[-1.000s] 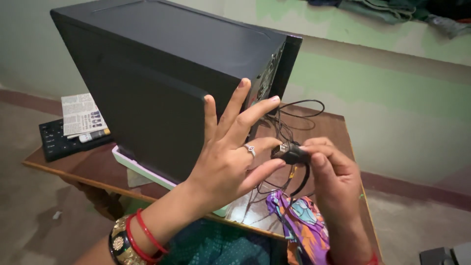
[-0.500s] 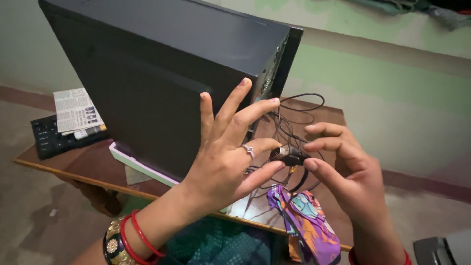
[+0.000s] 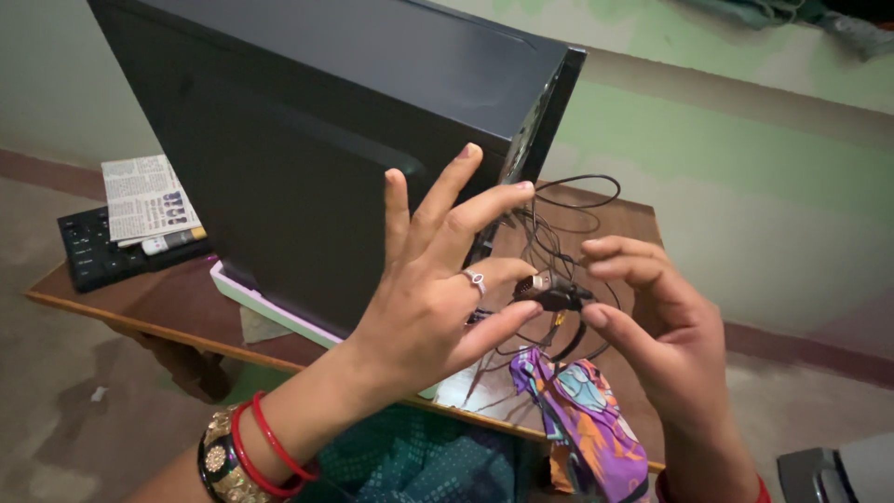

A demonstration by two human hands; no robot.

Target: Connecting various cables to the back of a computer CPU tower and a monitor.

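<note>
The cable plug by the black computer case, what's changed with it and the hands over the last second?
The plug has passed from the right hand, which gripped it a second ago, toward the left hand; it now sits between the left hand's lower fingers and the right hand's fingertips, whose grip has loosened. The black computer case, the keyboard and the folded newspaper stayed put.
</note>
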